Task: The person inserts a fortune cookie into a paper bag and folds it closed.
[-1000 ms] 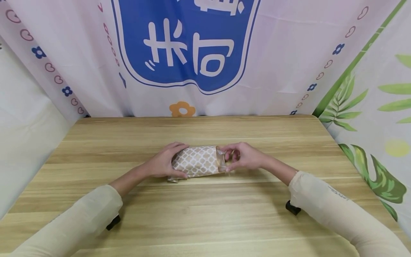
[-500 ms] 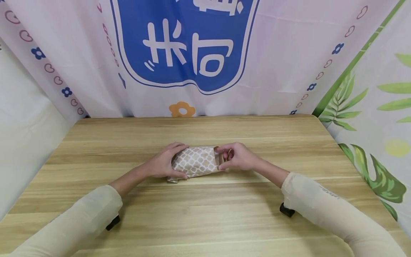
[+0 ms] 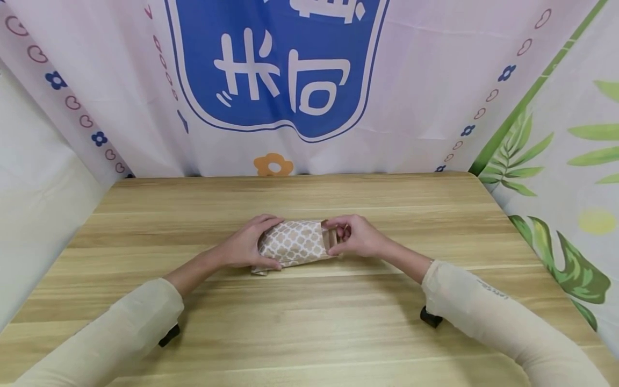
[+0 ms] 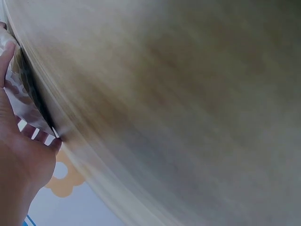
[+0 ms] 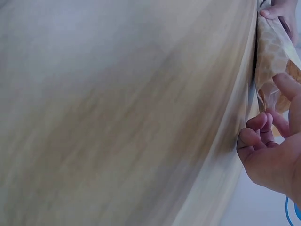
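A paper bag with a tan and white lattice print lies on its side on the wooden table, its mouth facing right. My left hand grips the closed end, thumb along the near edge and fingers over the far edge. At the mouth, my right hand holds the rim between thumb and index finger, the other fingers curled. The bag's brown inside shows there; what lies deeper is hidden. In the right wrist view the right thumb and fingertips meet the bag's edge.
The table has a wood-grain top and reaches to a printed cloth backdrop at the back. A leaf-printed cloth hangs along the right. Both forearms wear pale sleeves, with a black device under the right one.
My right hand has moved left towards the bag. The clear plastic wrapping that stuck out of the mouth has gone inside, out of sight. My left hand has stayed in place.
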Demonstrator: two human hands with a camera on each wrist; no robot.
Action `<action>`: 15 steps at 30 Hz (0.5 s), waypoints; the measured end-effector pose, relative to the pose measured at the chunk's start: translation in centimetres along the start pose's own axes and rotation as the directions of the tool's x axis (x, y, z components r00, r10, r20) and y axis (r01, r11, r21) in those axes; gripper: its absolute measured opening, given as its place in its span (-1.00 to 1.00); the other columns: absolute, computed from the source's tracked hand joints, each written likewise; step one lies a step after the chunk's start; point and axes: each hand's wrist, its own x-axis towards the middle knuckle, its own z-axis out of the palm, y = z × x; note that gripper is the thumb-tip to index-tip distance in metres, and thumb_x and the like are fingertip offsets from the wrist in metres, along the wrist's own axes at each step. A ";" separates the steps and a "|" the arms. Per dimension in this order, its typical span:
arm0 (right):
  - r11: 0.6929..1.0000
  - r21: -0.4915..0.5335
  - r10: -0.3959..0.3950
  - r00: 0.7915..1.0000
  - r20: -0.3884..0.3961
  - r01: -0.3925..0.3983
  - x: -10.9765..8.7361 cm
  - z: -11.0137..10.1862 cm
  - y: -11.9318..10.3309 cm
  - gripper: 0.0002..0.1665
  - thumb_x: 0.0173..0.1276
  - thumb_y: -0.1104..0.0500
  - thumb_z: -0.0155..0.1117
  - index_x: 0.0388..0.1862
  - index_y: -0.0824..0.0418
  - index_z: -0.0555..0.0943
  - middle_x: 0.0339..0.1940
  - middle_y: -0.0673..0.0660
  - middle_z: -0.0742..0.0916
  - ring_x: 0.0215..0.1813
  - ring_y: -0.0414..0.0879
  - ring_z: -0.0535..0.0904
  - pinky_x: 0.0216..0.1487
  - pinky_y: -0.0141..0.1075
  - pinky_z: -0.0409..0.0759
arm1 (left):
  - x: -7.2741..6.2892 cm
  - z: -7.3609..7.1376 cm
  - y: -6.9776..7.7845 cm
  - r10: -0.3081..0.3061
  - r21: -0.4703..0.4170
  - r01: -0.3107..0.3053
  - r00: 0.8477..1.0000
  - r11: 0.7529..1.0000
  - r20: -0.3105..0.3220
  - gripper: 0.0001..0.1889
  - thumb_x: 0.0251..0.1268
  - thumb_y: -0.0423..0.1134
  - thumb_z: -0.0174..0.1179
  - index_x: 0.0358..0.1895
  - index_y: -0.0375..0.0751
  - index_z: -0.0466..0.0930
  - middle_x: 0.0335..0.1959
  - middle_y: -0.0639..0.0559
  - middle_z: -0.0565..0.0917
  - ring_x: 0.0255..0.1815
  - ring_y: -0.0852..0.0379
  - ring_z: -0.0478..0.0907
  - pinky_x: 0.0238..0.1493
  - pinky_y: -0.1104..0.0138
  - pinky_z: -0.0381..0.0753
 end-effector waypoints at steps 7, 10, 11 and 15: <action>1.000 0.002 0.011 1.000 -0.010 -0.011 -0.5 -1.1 0.1 -0.26 0.02 0.25 0.73 0.23 0.30 0.67 -0.27 0.22 0.65 -0.32 -0.09 0.44 -0.34 -0.44 0.45 | 0.0 -0.3 0.2 0.015 0.014 -0.015 1.000 1.000 -0.010 0.15 -0.14 0.15 0.66 0.50 -0.42 0.32 0.40 -0.27 0.45 0.40 -0.22 0.41 0.45 -0.13 0.39; 1.000 0.006 0.010 1.000 -0.013 -0.010 -0.8 -1.5 0.1 -0.28 0.04 0.26 0.71 0.23 0.31 0.67 -0.25 0.25 0.64 -0.33 -0.10 0.43 -0.36 -0.44 0.44 | 0.0 -0.3 0.2 0.023 0.028 -0.022 1.000 0.999 -0.016 0.16 -0.14 0.15 0.66 0.49 -0.44 0.32 0.39 -0.28 0.46 0.40 -0.23 0.42 0.45 -0.14 0.39; 1.000 0.007 0.013 1.000 -0.012 -0.013 -0.9 -1.6 0.1 -0.29 0.07 0.27 0.70 0.23 0.33 0.66 -0.25 0.24 0.64 -0.35 -0.11 0.43 -0.37 -0.44 0.43 | -0.1 -0.4 0.2 0.023 0.034 -0.022 1.000 0.999 -0.015 0.16 -0.14 0.16 0.65 0.50 -0.43 0.32 0.39 -0.28 0.46 0.40 -0.23 0.41 0.45 -0.14 0.39; 0.999 0.031 0.027 1.000 -0.013 -0.026 -1.3 -2.2 0.1 -0.40 0.22 0.32 0.58 0.22 0.45 0.60 -0.28 0.19 0.65 -0.41 -0.15 0.47 -0.41 -0.45 0.46 | -0.2 -0.4 0.1 0.015 0.059 -0.014 1.000 0.998 -0.018 0.15 -0.11 0.21 0.62 0.50 -0.41 0.33 0.41 -0.28 0.46 0.42 -0.24 0.40 0.45 -0.15 0.38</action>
